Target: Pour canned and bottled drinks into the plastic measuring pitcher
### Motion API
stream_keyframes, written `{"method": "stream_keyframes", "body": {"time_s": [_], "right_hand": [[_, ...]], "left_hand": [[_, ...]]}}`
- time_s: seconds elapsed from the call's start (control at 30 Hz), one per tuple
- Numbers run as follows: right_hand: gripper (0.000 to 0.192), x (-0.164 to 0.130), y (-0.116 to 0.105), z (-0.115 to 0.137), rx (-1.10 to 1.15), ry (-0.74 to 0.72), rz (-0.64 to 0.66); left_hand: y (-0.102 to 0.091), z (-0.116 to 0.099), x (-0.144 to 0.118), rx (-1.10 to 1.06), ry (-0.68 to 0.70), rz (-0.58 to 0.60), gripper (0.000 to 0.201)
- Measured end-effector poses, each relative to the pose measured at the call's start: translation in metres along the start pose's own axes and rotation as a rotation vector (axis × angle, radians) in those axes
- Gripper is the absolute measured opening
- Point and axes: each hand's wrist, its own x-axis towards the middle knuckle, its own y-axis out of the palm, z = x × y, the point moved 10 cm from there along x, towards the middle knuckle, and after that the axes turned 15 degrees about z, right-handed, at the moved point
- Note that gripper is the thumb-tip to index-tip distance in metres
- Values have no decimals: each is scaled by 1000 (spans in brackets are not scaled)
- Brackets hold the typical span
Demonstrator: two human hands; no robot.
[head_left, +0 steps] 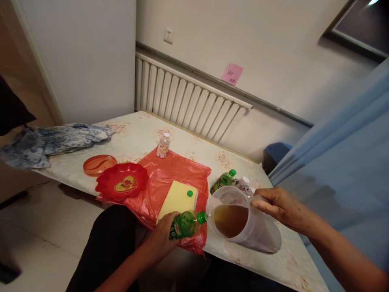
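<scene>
At pitcher (243, 221) rim, tilted green bottle (185, 224)

My table (142, 134) with its pale floral top, white ribbed radiator (188, 99) behind its far edge, cream wall (273, 48) with socket (168, 35) and pink note (232, 74), pale tiled floor (39, 227) below, dim warm light

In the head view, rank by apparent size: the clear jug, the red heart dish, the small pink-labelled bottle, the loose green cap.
1. clear jug, though it is nearest the camera
2. red heart dish
3. small pink-labelled bottle, farther back, so perhaps understated
4. loose green cap
</scene>
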Motion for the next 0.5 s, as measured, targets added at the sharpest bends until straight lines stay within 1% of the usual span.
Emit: {"method": "stream_keyframes", "body": {"time_s": [0.17,0.33,0.5], "right_hand": [[55,1,-1,0,-21,-2,-4],[54,1,-2,3,-46,-14,-9],[53,1,-3,6,-67,-21,-4]], "left_hand": [[-1,4,0,-2,-12,-20,58],[0,5,1,9,-15,-14,57],[0,6,-1,18,18,-42,55]]}}
